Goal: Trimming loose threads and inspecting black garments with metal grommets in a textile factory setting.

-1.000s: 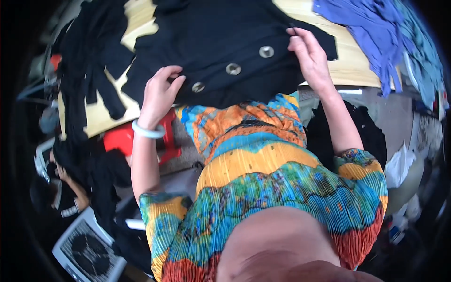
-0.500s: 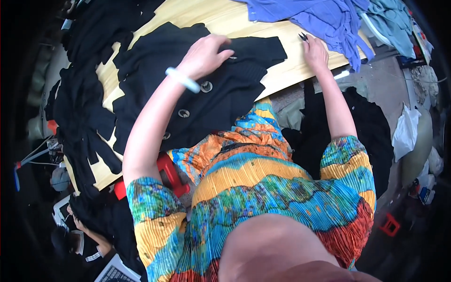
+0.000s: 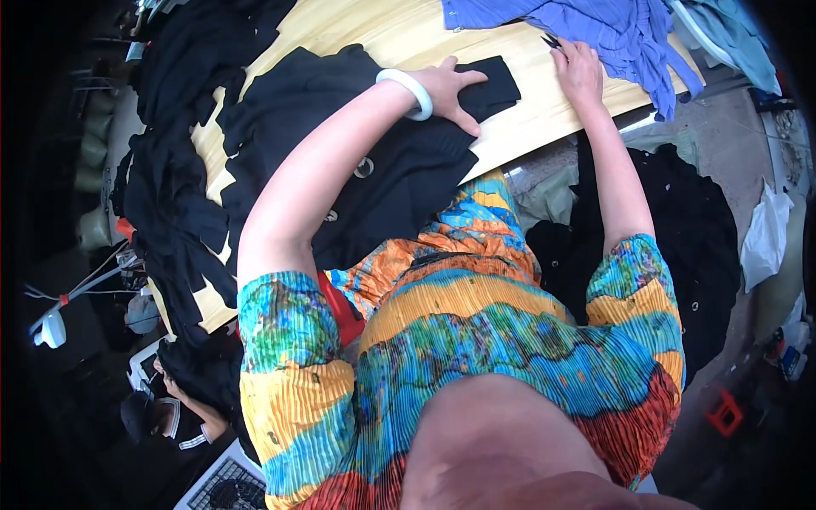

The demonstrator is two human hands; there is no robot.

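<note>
A black knit garment (image 3: 280, 127) lies spread on the wooden table in front of me, with large round buttons (image 3: 364, 167) along it. My left hand (image 3: 450, 92), a pale bangle (image 3: 410, 90) at its wrist, rests on the garment near its right end. Its fingers are spread, and nothing is in them. Off to the right, above the bare wood, my right hand (image 3: 582, 75) is closed around small dark thread snips (image 3: 552, 42). Their points stick out past the fingertips, close to a purple garment (image 3: 608, 42).
More black garments (image 3: 170, 170) cover the table's left side. A teal garment (image 3: 731, 42) lies at the far right. Below the table's right edge are a black cloth pile (image 3: 680, 212) and a white plastic bag (image 3: 765, 234). Another person (image 3: 183, 416) works at lower left.
My left hand has slid to the right across the black garment, and its fingers have spread. The right hand keeps the snips in nearly the same place. The view has shifted slightly.
</note>
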